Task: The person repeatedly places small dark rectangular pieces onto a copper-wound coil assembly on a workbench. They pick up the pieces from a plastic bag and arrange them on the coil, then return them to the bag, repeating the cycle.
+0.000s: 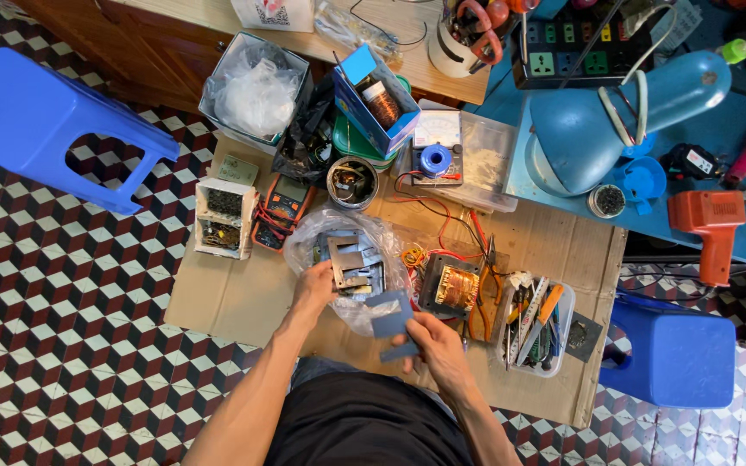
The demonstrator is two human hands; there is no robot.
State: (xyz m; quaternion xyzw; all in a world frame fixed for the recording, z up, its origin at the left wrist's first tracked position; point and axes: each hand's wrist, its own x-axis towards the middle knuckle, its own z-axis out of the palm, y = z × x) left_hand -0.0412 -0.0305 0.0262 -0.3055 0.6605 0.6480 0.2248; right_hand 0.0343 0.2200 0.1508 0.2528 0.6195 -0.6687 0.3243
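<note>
**Hands at a bag of metal plates on the cardboard mat**

Head view: the left hand (pixel 314 285) reaches into a crumpled clear plastic bag (pixel 308 246) at the centre of the flat brown cardboard sheet (pixel 235 293). Its fingers are curled onto the stack of grey E-shaped metal plates (pixel 351 263) inside the bag; how firmly they grip cannot be told. The right hand (pixel 433 345), at about five o'clock from the bag, has its fingers pinched shut on a few flat grey metal plates (pixel 393 324), held just above the bag's near edge.

At three o'clock from the bag sits a small transformer with copper winding (pixel 453 289). Further on, a clear rectangular plastic tub (pixel 563 332) holds pliers, screwdrivers and other hand tools. At twelve o'clock a round metal tin (pixel 352 183) holds small parts, and an open blue cardboard box (pixel 373 99) holds a copper-wire spool. At eleven o'clock a grey bin (pixel 218 82) is stuffed with white plastic bags. At nine o'clock a white two-part tray (pixel 224 217) contains dark small pieces. A blue plastic stool (pixel 36 121) stands on the tiled floor at ten o'clock.
</note>
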